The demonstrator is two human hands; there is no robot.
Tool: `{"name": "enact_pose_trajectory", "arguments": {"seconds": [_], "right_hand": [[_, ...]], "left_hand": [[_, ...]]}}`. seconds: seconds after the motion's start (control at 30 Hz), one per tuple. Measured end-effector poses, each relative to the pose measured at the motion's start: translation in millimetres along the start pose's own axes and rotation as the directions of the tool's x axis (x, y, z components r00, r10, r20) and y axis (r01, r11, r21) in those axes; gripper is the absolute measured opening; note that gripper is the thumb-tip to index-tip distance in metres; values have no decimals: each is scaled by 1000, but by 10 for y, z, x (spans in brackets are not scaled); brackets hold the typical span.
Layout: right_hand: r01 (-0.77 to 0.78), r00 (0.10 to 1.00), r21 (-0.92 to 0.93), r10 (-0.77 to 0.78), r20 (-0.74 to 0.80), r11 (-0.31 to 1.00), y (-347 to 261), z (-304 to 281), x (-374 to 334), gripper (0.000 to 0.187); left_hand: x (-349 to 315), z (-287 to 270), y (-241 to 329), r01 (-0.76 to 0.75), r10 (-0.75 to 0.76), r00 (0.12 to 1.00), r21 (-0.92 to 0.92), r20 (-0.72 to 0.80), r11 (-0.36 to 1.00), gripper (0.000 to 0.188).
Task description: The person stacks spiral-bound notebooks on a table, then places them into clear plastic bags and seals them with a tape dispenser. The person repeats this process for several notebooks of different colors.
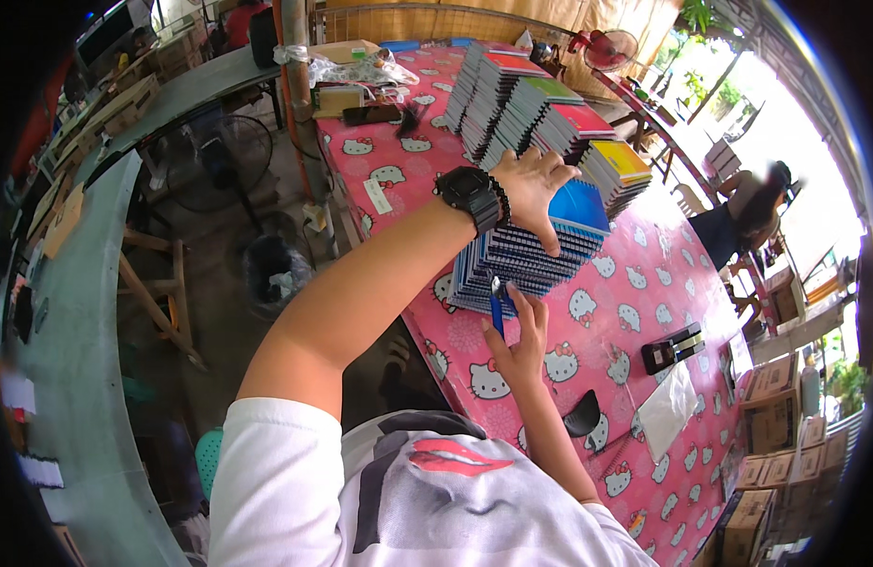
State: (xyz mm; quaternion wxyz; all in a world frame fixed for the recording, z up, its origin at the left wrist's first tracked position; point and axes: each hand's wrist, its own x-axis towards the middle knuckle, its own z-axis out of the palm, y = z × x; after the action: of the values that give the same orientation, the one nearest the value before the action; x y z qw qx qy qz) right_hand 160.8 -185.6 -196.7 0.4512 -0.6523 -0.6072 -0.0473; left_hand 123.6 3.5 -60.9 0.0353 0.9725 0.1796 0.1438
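Observation:
A stack of spiral-bound notebooks with blue covers [580, 205] stands near the table's left edge, its wire coils facing me. My left hand [531, 194] lies over the top of this stack, fingers spread, with a black watch and a beaded bracelet at the wrist. Low in front of the coils, my right hand [521, 345] is closed around blue-handled pliers [497, 307]. Their metal tip points up at the lower coils; whether it touches a wire I cannot tell.
Behind stand more notebook stacks with yellow [621, 161], red [582, 119] and green covers. A black stapler-like tool [673, 350], a white sheet [667, 411] and a black rounded object [581, 414] lie on the pink table [635, 321]. Another person [753, 213] is at the right.

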Motion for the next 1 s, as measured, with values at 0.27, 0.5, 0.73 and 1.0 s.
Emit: {"name": "enact_pose_trajectory", "arguments": {"seconds": [0.27, 0.5, 0.73, 1.0], "right_hand": [[-12, 994, 61, 5, 105, 998, 81, 73, -68, 54], [3, 1000, -58, -3, 6, 998, 38, 140, 1, 53], [-13, 1000, -90, 14, 3, 996, 128, 203, -89, 56], [-60, 998, -67, 61, 17, 996, 135, 239, -52, 52]], "left_hand": [[25, 24, -38, 31, -31, 999, 28, 13, 999, 111], [18, 28, -34, 31, -30, 999, 29, -20, 999, 109], [12, 4, -19, 44, -44, 999, 11, 19, 999, 109], [24, 33, -16, 44, -45, 999, 44, 18, 998, 112]]}}
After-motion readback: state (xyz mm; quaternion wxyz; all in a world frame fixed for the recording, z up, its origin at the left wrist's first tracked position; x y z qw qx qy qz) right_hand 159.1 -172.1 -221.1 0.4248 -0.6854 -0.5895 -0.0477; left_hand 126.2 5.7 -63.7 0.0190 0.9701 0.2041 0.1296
